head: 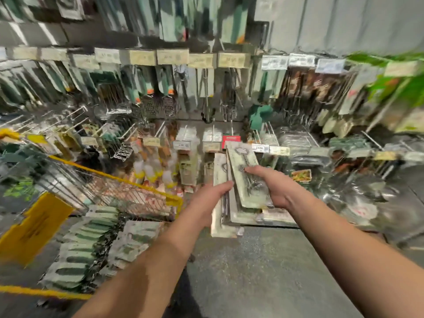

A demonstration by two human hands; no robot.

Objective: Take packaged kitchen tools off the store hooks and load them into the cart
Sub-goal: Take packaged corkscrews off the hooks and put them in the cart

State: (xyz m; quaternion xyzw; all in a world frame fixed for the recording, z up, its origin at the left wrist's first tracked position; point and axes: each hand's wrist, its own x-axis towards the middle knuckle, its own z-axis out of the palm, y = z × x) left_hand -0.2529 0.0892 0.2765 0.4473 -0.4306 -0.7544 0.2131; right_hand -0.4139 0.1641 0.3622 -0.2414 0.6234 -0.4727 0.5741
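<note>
A stack of carded packs with metal kitchen tools (243,171) sits low at the middle of the display. My right hand (275,187) grips the stack from the right, thumb across the top card. On the left side my left hand (210,198) clasps the same packs. The wire cart (119,180) with yellow rim stands to the left. It holds several pale green packaged tools (91,239). The whole view is blurred by motion.
Rows of hooks carry packaged utensils, graters (160,104) and tongs across the wall, with price tags (172,56) on rails. Small bottles with yellow caps (151,173) hang left of the stack. Green packs (401,88) hang at far right. Grey floor (263,271) lies below.
</note>
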